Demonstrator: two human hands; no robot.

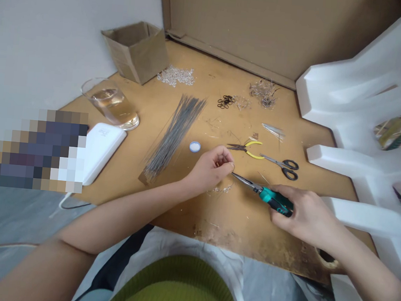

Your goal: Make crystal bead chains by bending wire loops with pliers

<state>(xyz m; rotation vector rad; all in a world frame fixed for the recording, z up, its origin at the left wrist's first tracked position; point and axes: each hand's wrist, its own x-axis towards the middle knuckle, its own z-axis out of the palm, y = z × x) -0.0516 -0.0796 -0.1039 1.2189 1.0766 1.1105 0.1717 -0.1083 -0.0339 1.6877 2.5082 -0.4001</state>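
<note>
My right hand (305, 215) is closed around the teal handles of a pair of long-nose pliers (265, 195), whose thin jaws point left and meet the fingertips of my left hand (210, 168). That left hand pinches something small and wiry, too fine to make out. Just below the pliers' tip a short string of clear beads (222, 189) lies on the wooden board (188, 215).
A bundle of grey wires (173, 136) lies left of my hands, with a small white cap (194, 146) beside it. Yellow-handled pliers (248, 149) and black scissors (283, 165) lie behind. A glass of water (112, 104), white power bank (100, 149), cardboard box (137, 49), clear beads (176, 75), black rings (226, 101) and white foam (364, 122) surround the board.
</note>
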